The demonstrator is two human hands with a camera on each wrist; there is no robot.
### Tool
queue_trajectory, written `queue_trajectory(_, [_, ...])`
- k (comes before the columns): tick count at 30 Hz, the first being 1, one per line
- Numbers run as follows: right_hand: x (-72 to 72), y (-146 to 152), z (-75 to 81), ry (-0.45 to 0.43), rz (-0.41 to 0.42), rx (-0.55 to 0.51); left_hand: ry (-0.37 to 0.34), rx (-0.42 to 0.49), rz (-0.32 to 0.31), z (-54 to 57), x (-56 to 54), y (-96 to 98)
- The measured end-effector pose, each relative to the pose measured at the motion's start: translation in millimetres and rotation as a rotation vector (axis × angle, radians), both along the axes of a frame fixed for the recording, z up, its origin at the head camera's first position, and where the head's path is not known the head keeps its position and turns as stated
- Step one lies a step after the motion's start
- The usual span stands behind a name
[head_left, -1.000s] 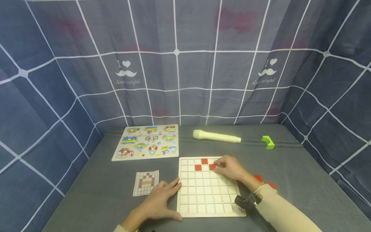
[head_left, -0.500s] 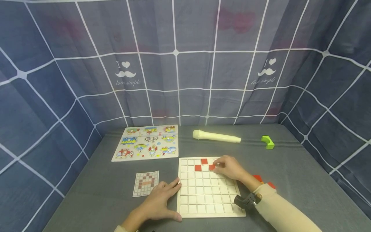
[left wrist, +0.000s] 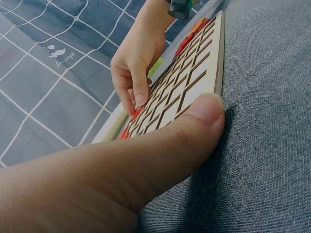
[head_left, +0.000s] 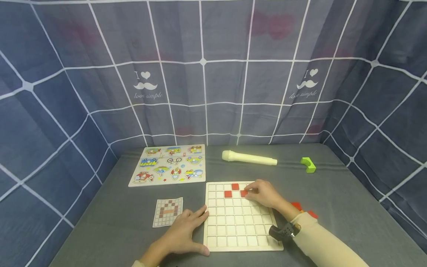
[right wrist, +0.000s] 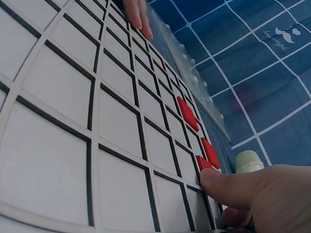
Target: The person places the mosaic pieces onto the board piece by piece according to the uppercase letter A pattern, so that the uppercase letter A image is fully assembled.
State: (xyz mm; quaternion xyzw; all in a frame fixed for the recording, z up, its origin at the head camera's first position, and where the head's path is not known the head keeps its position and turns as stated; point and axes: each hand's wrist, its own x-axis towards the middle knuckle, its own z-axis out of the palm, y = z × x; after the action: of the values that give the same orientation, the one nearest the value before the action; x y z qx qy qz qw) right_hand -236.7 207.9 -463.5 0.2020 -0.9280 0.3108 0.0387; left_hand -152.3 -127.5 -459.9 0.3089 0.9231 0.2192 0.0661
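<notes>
A pale wooden grid board (head_left: 230, 218) lies flat, with two red square tiles (head_left: 228, 194) seated in its upper rows. My right hand (head_left: 263, 193) pinches a third red tile (right wrist: 204, 163) at the board's second row, thumb on its near edge. Along the left side my left hand (head_left: 185, 230) is spread, fingertips at the left edge and thumb (left wrist: 206, 109) at the near left corner. Next to this hand lies a pattern card (head_left: 168, 212) printed with a small grid of coloured squares, its lower right corner close to the knuckles.
Red and orange tiles (head_left: 312, 214) lie right of the board, partly behind the right forearm. Behind are a picture peg puzzle (head_left: 170, 165), a cream toy microphone (head_left: 250, 157) and a green arch block (head_left: 308, 165). A checked cloth (head_left: 220, 81) hangs around the table.
</notes>
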Motion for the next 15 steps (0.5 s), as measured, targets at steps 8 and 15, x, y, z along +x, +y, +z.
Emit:
queue_trajectory(8, [-1.2,0.7,-0.6,-0.011,0.003,0.0,0.008,-0.007,-0.001,0.5,-0.2,-0.2])
queue_trajectory(15, [-1.0,0.0,0.2,-0.021,0.011,-0.011,0.004,-0.006,0.006,1.4,0.8,0.4])
